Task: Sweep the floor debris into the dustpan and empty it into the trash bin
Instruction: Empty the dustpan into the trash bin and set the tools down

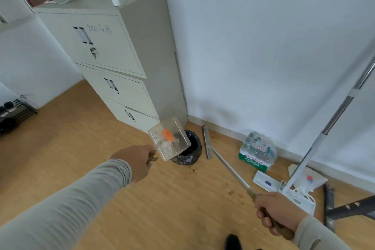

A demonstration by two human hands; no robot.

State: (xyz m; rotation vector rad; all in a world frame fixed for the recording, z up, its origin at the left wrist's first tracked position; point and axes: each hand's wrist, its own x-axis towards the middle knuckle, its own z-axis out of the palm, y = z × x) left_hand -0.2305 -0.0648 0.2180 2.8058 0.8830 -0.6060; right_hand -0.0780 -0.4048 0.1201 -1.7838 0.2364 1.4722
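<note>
Emptying step: left hand (135, 163) grips the loaded dustpan (170, 141) above the trash bin (189, 149); right hand (277, 212) grips the broom (221, 161). Next, tip it further.

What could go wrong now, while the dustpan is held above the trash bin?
1. The dustpan, held by the left hand, covers only part of the trash bin; the orange piece and the white scraps could fall beside it.
2. Brown crumbs lie on the floor; a step could spread them.
3. The right hand holds the broom low; it could knock the bottle pack.
</note>
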